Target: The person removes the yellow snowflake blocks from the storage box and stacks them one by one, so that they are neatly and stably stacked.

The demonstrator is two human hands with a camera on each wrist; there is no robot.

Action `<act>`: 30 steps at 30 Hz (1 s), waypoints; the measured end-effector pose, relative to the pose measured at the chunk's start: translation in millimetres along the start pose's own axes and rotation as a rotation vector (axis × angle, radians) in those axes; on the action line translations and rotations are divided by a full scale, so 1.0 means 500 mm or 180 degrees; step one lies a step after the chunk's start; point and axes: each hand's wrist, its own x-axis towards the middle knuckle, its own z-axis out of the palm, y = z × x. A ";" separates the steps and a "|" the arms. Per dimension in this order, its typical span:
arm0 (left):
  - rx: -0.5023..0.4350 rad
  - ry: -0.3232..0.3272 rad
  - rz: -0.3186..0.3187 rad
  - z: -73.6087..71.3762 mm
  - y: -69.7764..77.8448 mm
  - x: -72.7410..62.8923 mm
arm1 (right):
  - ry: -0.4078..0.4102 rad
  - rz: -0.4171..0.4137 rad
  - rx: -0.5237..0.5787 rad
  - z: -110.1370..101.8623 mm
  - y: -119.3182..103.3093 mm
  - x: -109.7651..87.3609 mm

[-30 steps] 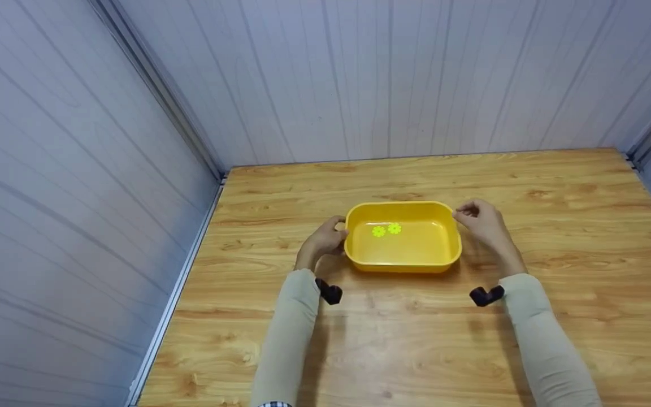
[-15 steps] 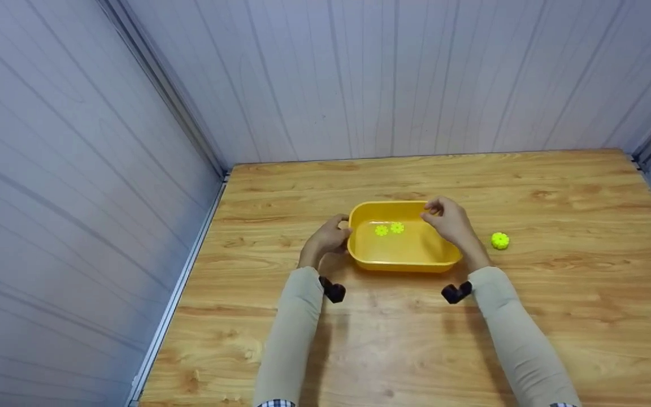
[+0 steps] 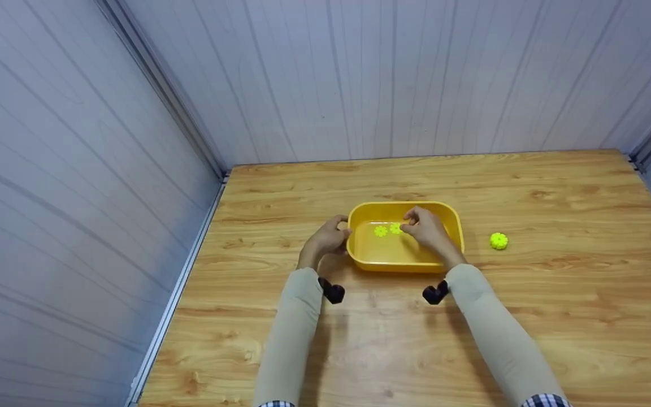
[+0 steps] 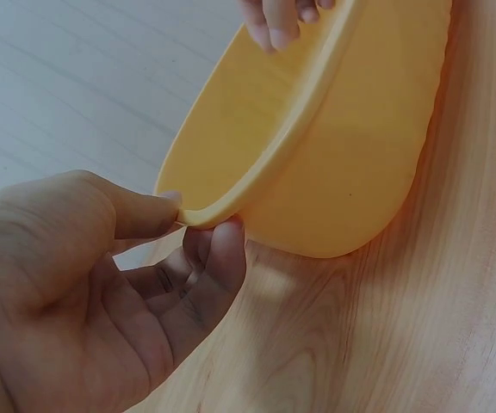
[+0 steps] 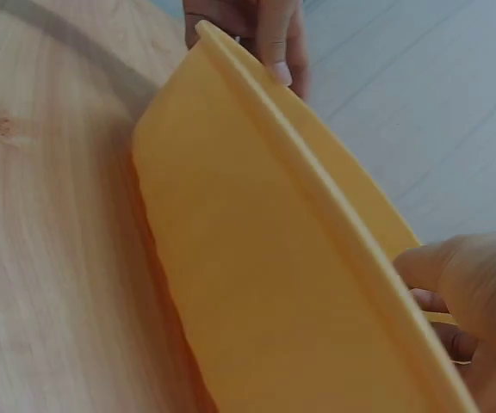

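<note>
A yellow plastic basin (image 3: 376, 254) with rounded corners stands on the wooden table. My left hand (image 3: 326, 238) pinches its left rim, thumb inside and fingers under the lip, as the left wrist view shows. On the basin floor lie two flat yellow-green flower-shaped pieces, the left flower piece (image 3: 381, 231) and the right flower piece (image 3: 395, 228). My right hand (image 3: 428, 229) is inside the basin, its bent fingertips beside the right flower piece and partly covering it. No object shows between those fingers; the rim hides part of them in the right wrist view.
To the right of the basin, another yellow-green flower piece (image 3: 499, 241) sits on the table and looks thicker. White panel walls (image 3: 325, 79) border the table at the back and the sides.
My right hand has moved left from the basin's right end to over its floor, uncovering the flower piece on the table. My left hand keeps its hold on the rim.
</note>
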 end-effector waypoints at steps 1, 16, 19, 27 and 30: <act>0.0012 0.0000 0.0006 0.000 0.000 0.000 | -0.0040 0.0011 -0.0022 0.003 0.000 0.001; 0.0077 -0.0005 0.0028 0.000 0.000 0.003 | -0.0562 0.0296 -0.0399 0.020 -0.007 0.006; 0.0050 -0.0015 0.0038 0.000 0.000 0.003 | -0.0536 0.0254 -0.0497 0.022 -0.005 0.011; 0.0060 -0.0035 0.0074 0.000 -0.001 0.001 | -0.0356 0.0066 -0.0798 0.028 -0.005 0.009; 0.0064 -0.0016 0.0061 -0.001 -0.003 0.003 | -0.0316 0.0133 -0.0814 0.026 -0.008 0.005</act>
